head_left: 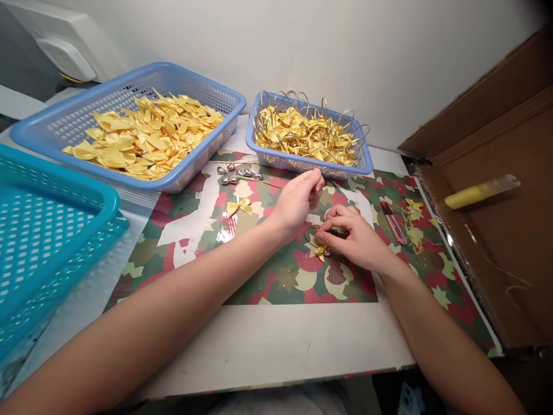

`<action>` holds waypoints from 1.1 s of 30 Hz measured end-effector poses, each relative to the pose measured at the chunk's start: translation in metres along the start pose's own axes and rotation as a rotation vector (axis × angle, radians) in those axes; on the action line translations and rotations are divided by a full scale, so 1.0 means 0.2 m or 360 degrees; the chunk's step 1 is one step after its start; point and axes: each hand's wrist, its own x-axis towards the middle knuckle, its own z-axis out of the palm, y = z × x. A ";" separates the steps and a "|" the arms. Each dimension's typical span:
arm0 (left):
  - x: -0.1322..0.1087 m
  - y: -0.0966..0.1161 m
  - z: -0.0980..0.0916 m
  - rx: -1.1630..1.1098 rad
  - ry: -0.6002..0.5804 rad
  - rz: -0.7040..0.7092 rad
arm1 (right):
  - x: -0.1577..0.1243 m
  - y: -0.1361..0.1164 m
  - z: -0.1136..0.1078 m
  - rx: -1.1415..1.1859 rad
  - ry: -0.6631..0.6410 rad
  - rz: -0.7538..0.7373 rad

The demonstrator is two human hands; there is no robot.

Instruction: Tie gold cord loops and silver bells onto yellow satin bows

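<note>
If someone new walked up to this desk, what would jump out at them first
Probably the large blue basket heaped with yellow bows, back left. Next, the smaller blue basket to its right, bristling with gold loops. Then the bright teal basket at the left edge.

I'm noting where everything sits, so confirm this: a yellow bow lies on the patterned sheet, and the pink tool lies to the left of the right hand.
Wrong side: the head view shows the pink tool to the right of the right hand. A yellow bow does lie on the patterned sheet.
</note>
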 end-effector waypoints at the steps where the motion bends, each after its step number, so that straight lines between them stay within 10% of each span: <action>1: 0.00 0.00 0.00 0.0031 0.0011 0.0022 | 0.00 0.01 -0.01 -0.0003 -0.0021 0.0006; 33: 0.03 0.06 -0.01 0.0238 0.0061 0.0159 | -0.03 -0.01 -0.06 -0.0136 -0.0260 0.0004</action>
